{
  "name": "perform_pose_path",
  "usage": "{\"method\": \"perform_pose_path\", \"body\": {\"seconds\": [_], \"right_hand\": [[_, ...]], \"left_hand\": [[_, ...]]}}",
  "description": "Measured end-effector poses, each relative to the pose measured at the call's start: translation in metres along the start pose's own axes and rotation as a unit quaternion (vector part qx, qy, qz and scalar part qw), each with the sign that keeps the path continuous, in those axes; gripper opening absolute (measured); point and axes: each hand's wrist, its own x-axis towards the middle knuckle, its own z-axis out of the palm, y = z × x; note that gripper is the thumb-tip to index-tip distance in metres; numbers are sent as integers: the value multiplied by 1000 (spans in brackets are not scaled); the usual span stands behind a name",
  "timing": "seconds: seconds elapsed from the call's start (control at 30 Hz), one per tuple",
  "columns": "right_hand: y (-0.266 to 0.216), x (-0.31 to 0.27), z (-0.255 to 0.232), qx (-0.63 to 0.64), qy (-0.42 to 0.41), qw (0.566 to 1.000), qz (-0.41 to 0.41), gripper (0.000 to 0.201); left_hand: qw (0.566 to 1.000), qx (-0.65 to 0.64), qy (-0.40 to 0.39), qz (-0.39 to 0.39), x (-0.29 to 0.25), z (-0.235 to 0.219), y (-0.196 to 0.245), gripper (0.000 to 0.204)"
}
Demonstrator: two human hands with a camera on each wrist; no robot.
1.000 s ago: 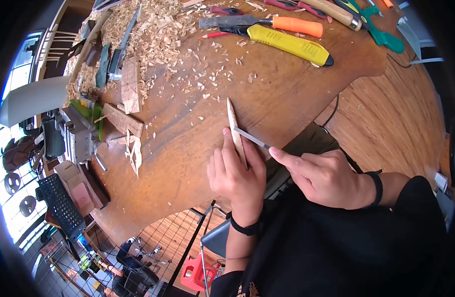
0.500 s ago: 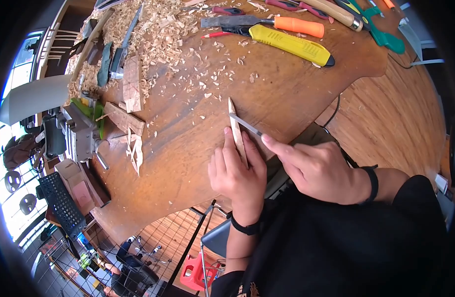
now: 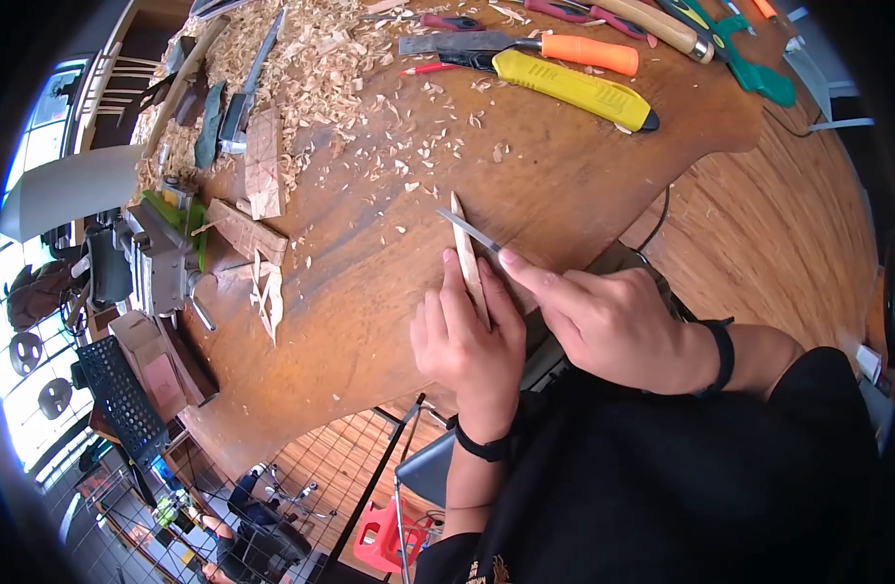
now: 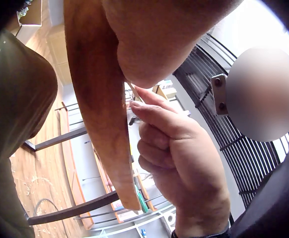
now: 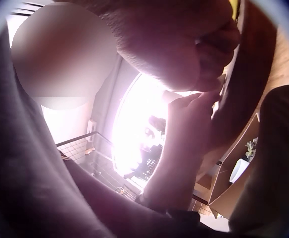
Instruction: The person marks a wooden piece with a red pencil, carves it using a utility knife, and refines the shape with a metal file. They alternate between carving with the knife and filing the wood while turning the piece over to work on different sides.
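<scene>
Between the fingers of my left hand (image 3: pixel 472 336) is a slender, pale wooden stick (image 3: pixel 466 255), its pointed tip directed away from me over the table. My right hand (image 3: pixel 603 316) grips a slim grey flat file (image 3: pixel 478 235), with the index finger stretched along it. In the head view the file crosses the stick just below the point, its end reaching past the left side. The handle is hidden inside the right hand. The left wrist view shows the right hand (image 4: pixel 184 148) beside the table's edge (image 4: pixel 97 99), fingers curled.
At the far side of the table (image 3: pixel 369 341) lie a yellow utility knife (image 3: pixel 569 90), an orange-handled chisel (image 3: pixel 588 54) and a red pencil (image 3: pixel 423 69). Wood shavings (image 3: pixel 321 68) cover the back left. Wood offcuts (image 3: pixel 264 165) and a metal vise (image 3: pixel 160 263) stand leftward.
The right hand has moved up and left, sliding the file across the stick toward its point, so the file's end now extends beyond it. The left hand and stick stay nearly still.
</scene>
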Motion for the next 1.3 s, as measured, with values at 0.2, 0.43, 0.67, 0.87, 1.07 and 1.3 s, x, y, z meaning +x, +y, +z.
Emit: {"method": "perform_pose_path", "body": {"seconds": [0.2,0.43,0.67,0.87,1.07,1.3], "right_hand": [[-6,-19,-15,-1,-20,1000,5,52],[6,7,8,24,10,1000,0,55],[-6,-18,-12,12,-27,1000,12,55],[4,-5,-6,6,-21,1000,2,52],[3,10,9,31,16,999,9,48],[-8,-19,-12,15,-38,999,23,55]], "left_hand": [[1000,5,-4,5,-1,1,-1,27],[1000,-12,17,-3,-1,4,-2,25],[1000,4,2,7,-1,2,0,25],[1000,5,10,5,0,2,-2,26],[1000,-10,10,-7,0,1,-1,26],[1000,3,5,5,-2,3,-2,26]]}}
